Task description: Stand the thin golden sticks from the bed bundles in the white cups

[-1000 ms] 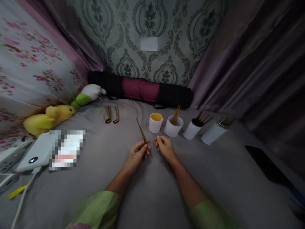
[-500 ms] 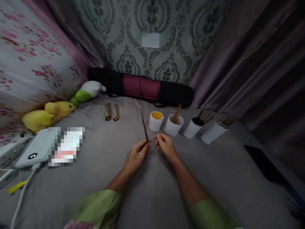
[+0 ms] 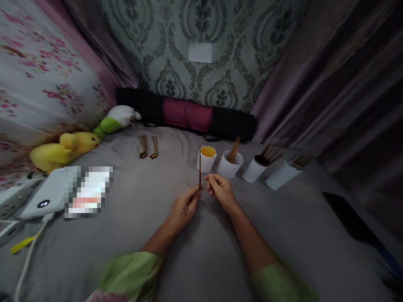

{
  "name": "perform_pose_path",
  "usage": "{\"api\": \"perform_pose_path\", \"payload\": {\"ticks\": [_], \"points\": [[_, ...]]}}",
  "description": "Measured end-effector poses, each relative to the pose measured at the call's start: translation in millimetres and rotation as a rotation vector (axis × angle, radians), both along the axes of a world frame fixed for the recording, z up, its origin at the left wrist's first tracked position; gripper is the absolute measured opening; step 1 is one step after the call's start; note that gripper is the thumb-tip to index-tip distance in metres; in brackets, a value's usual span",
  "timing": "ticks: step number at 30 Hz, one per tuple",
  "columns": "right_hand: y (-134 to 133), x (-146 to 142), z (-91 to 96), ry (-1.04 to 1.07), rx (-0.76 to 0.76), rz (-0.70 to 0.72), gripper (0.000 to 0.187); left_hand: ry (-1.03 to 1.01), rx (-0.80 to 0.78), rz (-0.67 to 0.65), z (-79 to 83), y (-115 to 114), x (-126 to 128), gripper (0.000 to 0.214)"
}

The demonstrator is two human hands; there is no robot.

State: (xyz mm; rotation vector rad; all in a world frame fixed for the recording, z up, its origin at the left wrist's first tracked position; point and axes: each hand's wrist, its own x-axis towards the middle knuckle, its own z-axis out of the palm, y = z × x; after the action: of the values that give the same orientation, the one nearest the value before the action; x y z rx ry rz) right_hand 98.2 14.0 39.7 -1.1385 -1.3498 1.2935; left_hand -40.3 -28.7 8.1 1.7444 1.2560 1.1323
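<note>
My left hand pinches a thin, tapered brown stick near its lower end. The stick points upward, its upper part in front of a white cup with a yellow inside. Just to the right, my right hand is closed, thumb and fingers together; whatever they hold, if anything, is too small to make out. Behind the right hand stands a wider white cup with brown pointed sticks leaning in it.
Farther right are a white, dark-mouthed container and a grey-white cylinder, both with sticks. Bent brown pieces lie left on the grey sheet. A power bank, yellow plush toy, long black-and-maroon bag and dark flat object surround them.
My left hand has turned and shifted slightly right, bringing the stick from a leftward tilt to nearly upright. My right hand has barely moved.
</note>
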Motion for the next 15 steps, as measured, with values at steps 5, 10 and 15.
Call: {"api": "perform_pose_path", "payload": {"ticks": [5,10,15], "points": [[-1.4,0.5,4.3,-0.021,0.004,0.031,0.033,0.096,0.086,-0.022,5.6,-2.5,2.0,0.028],[-0.8,0.8,5.4,-0.010,-0.017,0.028,0.034,0.129,0.114,-0.045,5.7,-3.4,3.6,0.030],[-0.2,1.1,6.3,-0.005,0.000,0.034,0.036,0.154,0.141,-0.054,2.6,-3.2,4.1,0.032]]}}
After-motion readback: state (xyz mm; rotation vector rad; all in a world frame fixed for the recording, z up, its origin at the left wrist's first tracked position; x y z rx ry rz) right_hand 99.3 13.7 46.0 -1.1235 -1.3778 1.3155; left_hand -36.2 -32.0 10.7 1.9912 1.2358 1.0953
